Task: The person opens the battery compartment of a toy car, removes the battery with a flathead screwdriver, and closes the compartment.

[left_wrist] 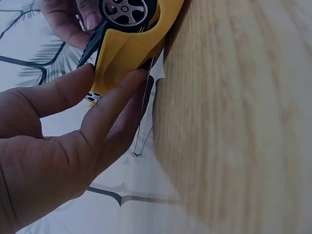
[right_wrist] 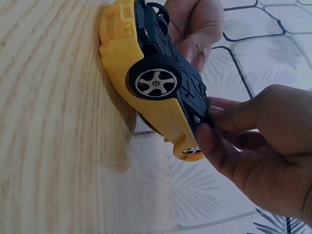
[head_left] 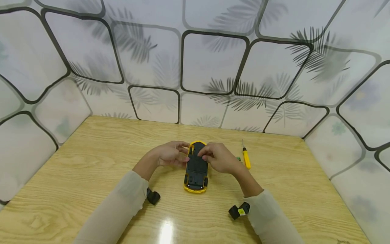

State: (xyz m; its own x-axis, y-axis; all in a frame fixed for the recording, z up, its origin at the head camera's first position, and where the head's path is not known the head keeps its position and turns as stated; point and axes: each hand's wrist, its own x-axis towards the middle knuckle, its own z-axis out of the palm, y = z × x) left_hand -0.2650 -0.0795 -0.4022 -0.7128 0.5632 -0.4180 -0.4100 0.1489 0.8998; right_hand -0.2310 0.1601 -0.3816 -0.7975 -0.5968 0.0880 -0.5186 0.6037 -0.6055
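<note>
A yellow toy car [head_left: 196, 169] lies upside down with its black underside [right_wrist: 184, 80] facing up. My left hand [head_left: 173, 154] grips its left side, the thumb at the edge of the underside and the fingers [left_wrist: 114, 105] along the yellow body [left_wrist: 124, 53]. My right hand [head_left: 220, 157] is bent over the underside, thumb and forefinger close together and pinching at its black plastic. What exactly lies between those fingertips is hidden. Thin wires [left_wrist: 142, 109] hang from the car beside the left fingers and end in a small loop.
To the right on the wooden table [head_left: 274, 203] lies a screwdriver [head_left: 246, 159] with a yellow handle, its shaft pointing to the back wall. A small green piece [head_left: 239, 159] shows just behind the right wrist. Patterned walls [head_left: 213, 64] enclose the back and sides.
</note>
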